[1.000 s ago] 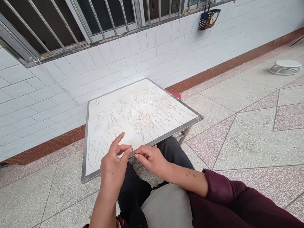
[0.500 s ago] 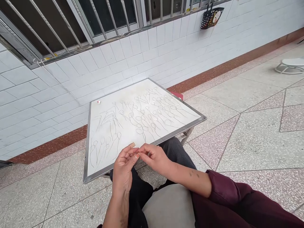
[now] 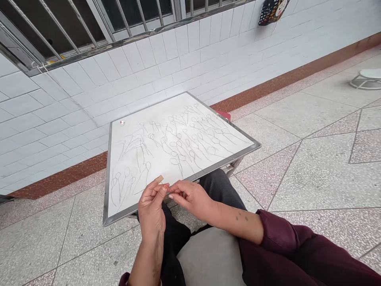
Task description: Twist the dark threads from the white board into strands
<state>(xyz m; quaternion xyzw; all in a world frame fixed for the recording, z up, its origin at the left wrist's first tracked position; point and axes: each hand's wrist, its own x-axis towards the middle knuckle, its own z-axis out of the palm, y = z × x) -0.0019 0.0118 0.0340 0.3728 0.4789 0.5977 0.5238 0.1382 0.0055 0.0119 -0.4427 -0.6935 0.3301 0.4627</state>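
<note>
Over the near edge of the white-topped table (image 3: 166, 174), my two hands meet at the fingertips. My left hand (image 3: 153, 204) is closed in a pinch, thumb against fingers, with tan tape (image 3: 160, 179) wrapped round one fingertip. A fine dark line, seemingly a thin wire (image 3: 138, 193), sticks out to the left of it. My right hand (image 3: 192, 198) has its fingers bent and drawn together at the left fingertips; what lies between them is too small to make out. Several thin looped wires (image 3: 175, 161) are spread over the tabletop, each with a round loop and a long tail.
A small white and red object (image 3: 122, 123) sits at the table's far left corner. Grey metal edging (image 3: 208, 170) borders the top. Behind stands a white tiled wall (image 3: 143, 67) with a barred window. A dark basket (image 3: 272, 12) hangs there. A white stool (image 3: 369, 77) stands far right.
Both hands have shifted slightly left, and the right thumb has parted a little from the left thumb. A fine line now shows left of my left hand. The view has tilted slightly downward.
</note>
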